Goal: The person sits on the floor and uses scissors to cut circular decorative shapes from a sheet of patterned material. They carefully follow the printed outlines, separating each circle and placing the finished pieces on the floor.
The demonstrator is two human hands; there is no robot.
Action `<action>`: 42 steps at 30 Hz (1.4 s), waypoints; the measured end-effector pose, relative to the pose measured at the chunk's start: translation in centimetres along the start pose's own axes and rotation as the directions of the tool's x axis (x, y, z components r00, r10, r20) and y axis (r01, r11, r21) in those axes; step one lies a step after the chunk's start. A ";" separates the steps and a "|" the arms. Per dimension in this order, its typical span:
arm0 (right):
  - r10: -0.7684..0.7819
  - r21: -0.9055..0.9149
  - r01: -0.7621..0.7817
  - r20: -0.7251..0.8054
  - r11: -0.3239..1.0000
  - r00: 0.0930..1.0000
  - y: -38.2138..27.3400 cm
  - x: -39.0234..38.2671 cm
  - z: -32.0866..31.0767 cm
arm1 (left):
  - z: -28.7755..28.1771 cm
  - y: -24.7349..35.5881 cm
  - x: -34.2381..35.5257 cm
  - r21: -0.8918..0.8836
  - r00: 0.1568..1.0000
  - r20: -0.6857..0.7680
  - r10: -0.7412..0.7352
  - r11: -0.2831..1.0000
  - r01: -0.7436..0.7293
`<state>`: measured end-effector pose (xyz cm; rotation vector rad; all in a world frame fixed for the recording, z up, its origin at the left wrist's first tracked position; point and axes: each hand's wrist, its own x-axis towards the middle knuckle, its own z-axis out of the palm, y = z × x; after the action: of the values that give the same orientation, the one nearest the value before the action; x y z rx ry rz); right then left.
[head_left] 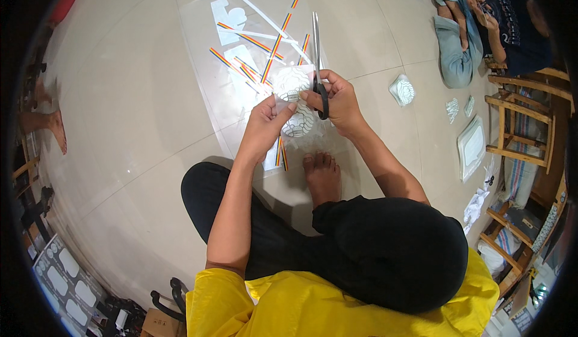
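Note:
My left hand (260, 126) pinches the left edge of a small pale sheet (297, 124) printed with rounded silvery line patterns. At the sheet's right side, my right hand (342, 103) grips black-handled scissors (316, 42), its thumb also on the sheet. The long metal blades point away from me, look close together and pass beside the sheet's upper right edge. Under and beyond my hands, several striped strips (278, 48) in red, yellow and blue lie with white offcuts (262, 15) and pale cut-out pieces (227, 21) on a clear plastic sheet (201, 54).
My bare foot (323, 177) rests just below the held sheet. Similar patterned sheets (402, 90) lie on the tiled floor to the right, with a pale stack (471, 147) nearer. Another person (509, 27) sits at the far right, beside wooden frames (521, 120). Someone's bare foot (55, 133) shows at left.

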<state>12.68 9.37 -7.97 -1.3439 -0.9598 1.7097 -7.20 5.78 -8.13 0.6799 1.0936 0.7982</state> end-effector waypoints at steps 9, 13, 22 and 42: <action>0.060 0.035 -0.060 -0.002 0.998 0.998 2.7 -3.6 -0.3 | -0.8 0.5 0.8 -0.243 0.962 -0.250 0.111 0.954 -0.173; 0.069 0.059 -0.076 0.118 0.995 0.991 6.0 -7.6 -0.4 | -0.8 0.8 0.9 -0.310 0.942 -0.300 0.153 0.918 -0.248; 0.111 -0.024 -0.108 0.170 0.994 0.979 6.3 -9.1 -0.2 | -1.0 0.9 0.8 -0.318 0.937 -0.309 0.164 0.911 -0.264; 0.068 -0.103 -0.056 0.127 0.993 0.990 5.4 -8.7 0.7 | -1.0 0.9 0.6 -0.305 0.946 -0.280 0.164 0.919 -0.250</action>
<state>12.94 -0.88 -9.00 -1.3512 -1.0994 1.8367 -8.22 6.90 -7.99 0.4146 1.0835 1.2510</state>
